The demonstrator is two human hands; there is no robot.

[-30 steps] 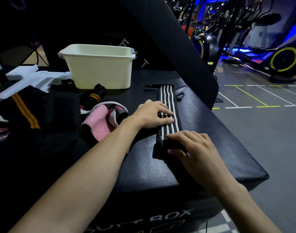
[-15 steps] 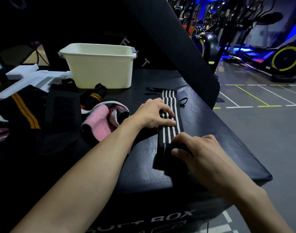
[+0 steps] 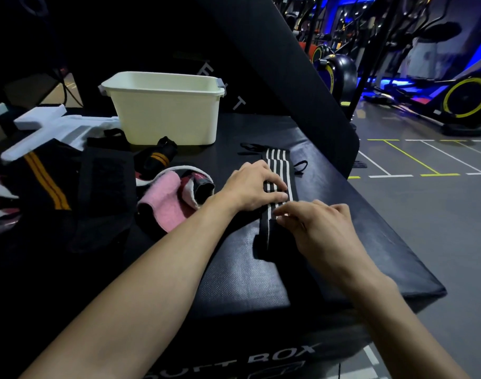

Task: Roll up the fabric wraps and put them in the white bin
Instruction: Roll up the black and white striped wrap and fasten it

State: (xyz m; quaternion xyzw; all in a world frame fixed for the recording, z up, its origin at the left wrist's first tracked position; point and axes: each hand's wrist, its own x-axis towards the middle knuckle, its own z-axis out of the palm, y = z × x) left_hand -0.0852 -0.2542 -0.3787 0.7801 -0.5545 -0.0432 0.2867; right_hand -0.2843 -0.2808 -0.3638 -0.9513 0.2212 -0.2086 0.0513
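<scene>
You work on a black padded box (image 3: 234, 283) with a fine-grained vinyl top, in a dim gym; a grey floor (image 3: 425, 214) with white and yellow lines runs off to the right, and exercise bikes (image 3: 466, 102) with yellow-rimmed wheels stand far right under blue light. A black padded slab (image 3: 275, 64) leans across the far side.

One black wrap with four white stripes (image 3: 279, 170) lies flat at the middle of the top, running away from you, its near end turned into a small roll. Your left hand (image 3: 250, 187) presses down on it with curled fingers laid across the stripes. Your right hand (image 3: 318, 228) is just nearer, fingertips bent onto the rolled end; whether they pinch it I cannot tell.

One white bin (image 3: 165, 110), smooth plastic, rectangular, stands far left of the wrap, well apart. Between them lies one black roll with orange stripes (image 3: 156, 157). Nearer left sit a soft pink-and-white wrap (image 3: 171, 201), a black fabric with two orange stripes (image 3: 45, 181), and a white foam piece (image 3: 48, 127).
</scene>
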